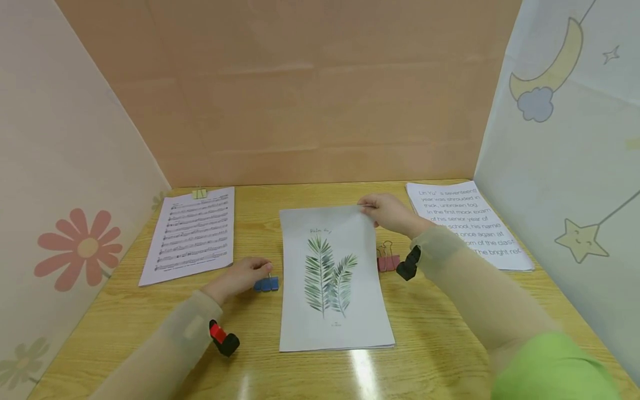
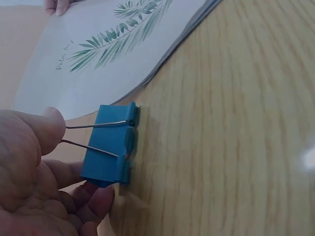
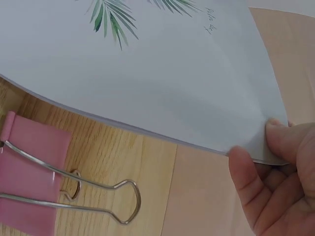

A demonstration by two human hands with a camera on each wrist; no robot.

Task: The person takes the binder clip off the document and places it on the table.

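Meanwhile, left hand [image 1: 239, 278] pinches blue clip [image 1: 266, 284], right hand [image 1: 390, 214] pinches leaf print [image 1: 332, 278]; pink clip [image 1: 388, 261] beside.

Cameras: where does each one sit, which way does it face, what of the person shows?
Head: above the desk, looking forward and down; both sleeved arms, left hand on the blue clip, right hand on the leaf print.
Left wrist: low over the table, facing the blue clip; thumb and fingers show.
Right wrist: low, facing the print's corner and pink clip; fingertips show.
Shared: the leaf print is in all three.
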